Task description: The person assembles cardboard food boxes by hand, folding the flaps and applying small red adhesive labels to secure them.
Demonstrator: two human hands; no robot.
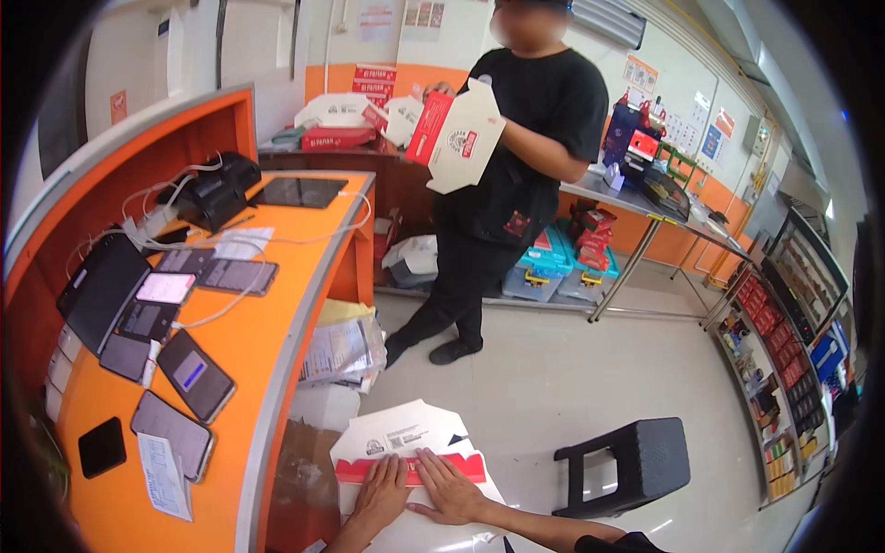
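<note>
A flat red-and-white cardboard box blank (406, 441) lies in front of me at the bottom centre. My left hand (382, 493) presses flat on its near part, fingers spread over the red strip. Beside it my right hand (450, 488) also lies flat on the card, fingertips on the red strip. Neither hand grips anything. Across the floor a person in black (512, 157) stands holding a half-folded red-and-white box (456, 138) in both hands.
An orange counter (267, 323) on my left carries several phones (194, 373), a tablet, cables and a black printer (217, 194). Papers (343, 350) are stacked beside it. A black stool (631, 461) stands right of my hands. A metal table (645, 203) and product shelves (779, 359) fill the right.
</note>
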